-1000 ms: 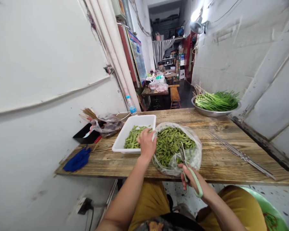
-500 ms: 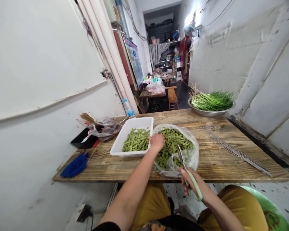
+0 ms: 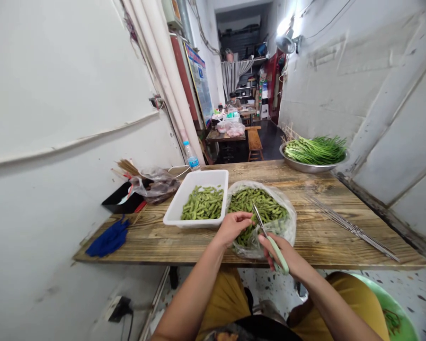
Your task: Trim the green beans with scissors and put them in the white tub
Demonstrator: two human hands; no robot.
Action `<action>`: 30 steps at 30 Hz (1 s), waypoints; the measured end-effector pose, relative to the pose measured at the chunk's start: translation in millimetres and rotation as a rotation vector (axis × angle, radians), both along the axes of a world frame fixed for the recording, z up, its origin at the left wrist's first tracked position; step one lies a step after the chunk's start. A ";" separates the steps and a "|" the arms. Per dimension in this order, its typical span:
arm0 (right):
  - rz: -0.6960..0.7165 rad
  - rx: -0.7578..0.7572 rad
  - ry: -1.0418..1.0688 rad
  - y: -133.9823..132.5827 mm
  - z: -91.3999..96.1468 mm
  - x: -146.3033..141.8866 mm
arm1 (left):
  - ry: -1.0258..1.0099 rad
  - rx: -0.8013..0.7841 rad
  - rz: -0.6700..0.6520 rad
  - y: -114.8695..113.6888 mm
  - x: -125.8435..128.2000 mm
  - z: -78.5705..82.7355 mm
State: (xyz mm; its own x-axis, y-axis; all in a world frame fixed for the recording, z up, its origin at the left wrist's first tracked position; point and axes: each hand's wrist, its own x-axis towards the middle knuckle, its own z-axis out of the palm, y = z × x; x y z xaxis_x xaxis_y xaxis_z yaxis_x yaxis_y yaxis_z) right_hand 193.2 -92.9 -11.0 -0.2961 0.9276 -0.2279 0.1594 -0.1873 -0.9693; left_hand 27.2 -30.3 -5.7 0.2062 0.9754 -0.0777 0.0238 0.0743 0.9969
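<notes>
My left hand is closed in a pinch over the near left part of a clear plastic bag full of green edamame pods. A small edamame pod, mostly hidden by the fingertips, appears to be between thumb and forefinger, close beside the blades. In my right hand is a pair of scissors with pale green handles, its blades pointing up and to the left, nearly together. Just left of the bag stands a white plastic tub with more edamame pods in it.
A metal bowl of long green stalks stands at the back right, metal skewers nearer. On the left lie a blue cloth, a black tray and a plastic bag; a water bottle stands behind. One person sits far back.
My left hand has come from the tub's right edge toward me and rightward to the scissors. The scissors have shifted slightly left, and their blades are closer together.
</notes>
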 end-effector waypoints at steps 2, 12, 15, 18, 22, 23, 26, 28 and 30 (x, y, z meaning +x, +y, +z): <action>0.013 0.014 -0.019 0.6 1.7 -1.6 | 0.003 0.011 0.013 -3.8 0.1 1.6; 0.019 0.101 -0.092 1.7 -0.5 1.6 | -0.080 -0.033 -0.051 -6.8 -5.6 8.4; -0.015 0.045 -0.041 0.8 -5.8 0.2 | -0.199 -0.138 -0.027 -6.5 -4.4 8.7; -0.049 0.051 0.039 -4.0 -6.9 -1.5 | -0.413 -0.221 0.092 -6.0 -2.6 11.5; -0.008 0.050 0.054 -11.7 -7.3 -3.4 | -0.591 -0.244 0.181 -8.6 3.2 17.1; -0.004 0.053 0.040 -12.9 -7.8 -3.8 | -0.604 -0.244 0.193 -9.9 5.3 17.9; -0.019 0.076 0.025 -14.3 -7.4 -4.9 | -0.591 -0.224 0.241 -14.8 11.3 19.2; -0.027 0.078 0.045 -14.6 -3.9 -5.4 | -0.570 -0.203 0.251 -18.2 14.1 19.8; -0.026 0.073 0.072 -15.5 1.4 -6.3 | -0.559 -0.200 0.242 -21.5 16.5 20.6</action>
State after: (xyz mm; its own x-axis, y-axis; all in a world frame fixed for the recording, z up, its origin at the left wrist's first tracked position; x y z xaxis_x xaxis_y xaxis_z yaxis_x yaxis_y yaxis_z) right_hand 186.9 -108.4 -9.6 -0.2852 0.9484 -0.1387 0.0854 -0.1190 -0.9892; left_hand 43.6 -51.7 14.9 0.0443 0.9773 -0.2071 -0.5362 0.1982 0.8205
